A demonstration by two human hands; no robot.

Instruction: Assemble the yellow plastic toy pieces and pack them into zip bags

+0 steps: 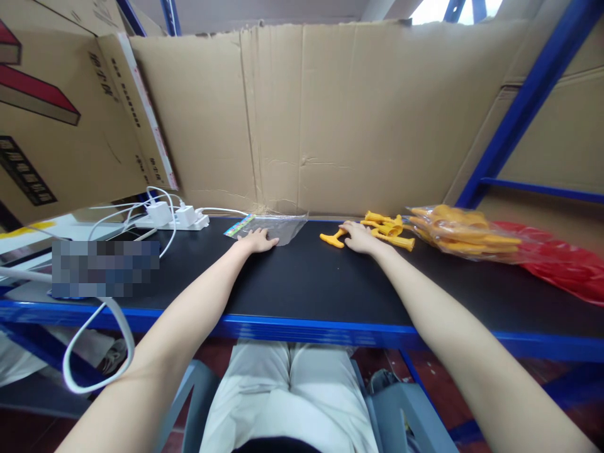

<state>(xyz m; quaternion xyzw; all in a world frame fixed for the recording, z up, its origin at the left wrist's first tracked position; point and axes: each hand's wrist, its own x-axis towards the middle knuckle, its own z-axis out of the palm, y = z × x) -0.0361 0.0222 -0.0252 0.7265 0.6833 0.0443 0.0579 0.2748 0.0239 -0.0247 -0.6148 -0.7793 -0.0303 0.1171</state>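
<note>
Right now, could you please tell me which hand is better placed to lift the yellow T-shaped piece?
Probably the right hand: it touches the yellow T-shaped piece, while the left hand rests on the clear bag.

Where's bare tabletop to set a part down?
Biggest patch of black tabletop: between left forearm and right forearm, running to the blue front edge. Smaller: between left forearm and white cables. Crowded: left end, cables and chargers; right rear, loose orange pieces, bagged orange pieces, red plastic.
</note>
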